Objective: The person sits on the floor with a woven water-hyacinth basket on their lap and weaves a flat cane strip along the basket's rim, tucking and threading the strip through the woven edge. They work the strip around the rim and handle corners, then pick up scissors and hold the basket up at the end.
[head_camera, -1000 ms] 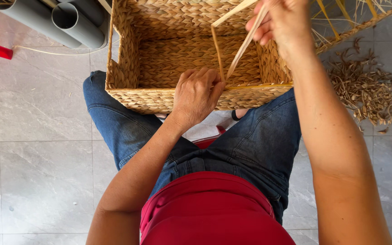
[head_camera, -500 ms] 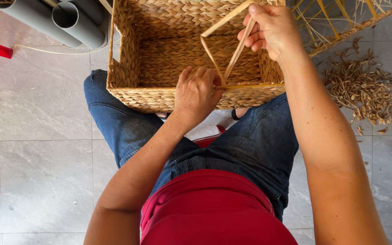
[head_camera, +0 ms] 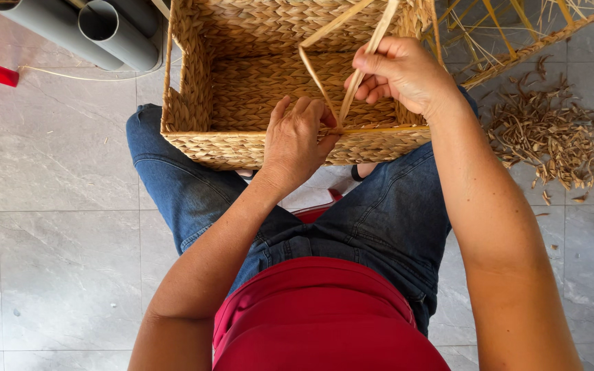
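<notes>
While our left hand presses flat on the basket rim, our right hand pinches the strand; walls look woven, rim binding seemingly unfinished.

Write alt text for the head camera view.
A seated person's left hand presses on the near rim of a square woven basket on their lap, while the right hand pulls a pale fibre strip up from that rim. Grey pipes and dried scraps lie on the tiled floor.
</notes>
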